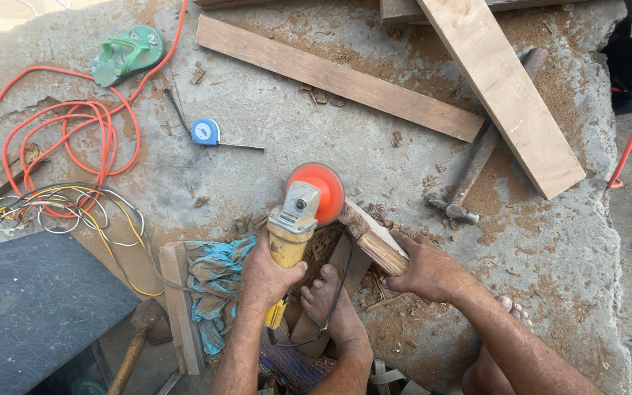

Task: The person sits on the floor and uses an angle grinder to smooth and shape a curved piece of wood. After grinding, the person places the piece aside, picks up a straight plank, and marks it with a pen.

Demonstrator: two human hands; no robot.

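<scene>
My left hand (266, 276) grips the yellow body of an angle grinder (292, 223) whose orange disc (318, 190) points away from me. The disc sits against the far end of a short wooden block (371, 235). My right hand (429, 269) is closed on the block's near end, holding it down on the concrete. A bare foot (327, 296) rests between my hands, beside the grinder's black cable. Sawdust and wood chips lie around the block.
Two long planks (338, 77) (502, 91) lie across the slab at the back. A hammer (469, 179) lies right of the block, a blue tape measure (205, 132) at left, orange cable coils (85, 143), a green sandal (127, 53), a dark board (34, 307), blue rag (213, 274).
</scene>
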